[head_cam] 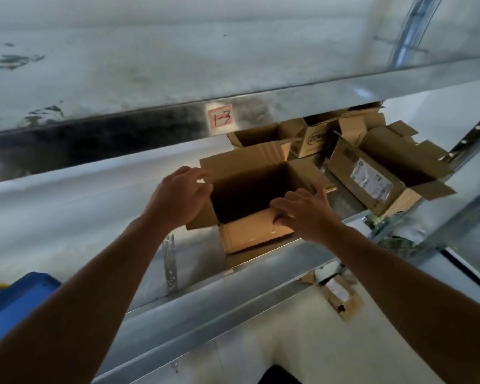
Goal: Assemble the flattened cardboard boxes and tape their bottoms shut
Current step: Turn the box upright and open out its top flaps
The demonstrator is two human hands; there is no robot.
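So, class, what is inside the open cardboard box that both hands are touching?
Only bare cardboard inner walls of the box show, with no contents visible. Its floor is lost in deep shadow, and the right hand covers part of the near edge.

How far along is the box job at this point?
Done: several assembled boxes sit open at the back of the shelf. In hand: the left hand and right hand grip another open box standing near the shelf's front edge. Left: its bottom is hidden, so taping cannot be confirmed; no flat boxes or tape are in view.
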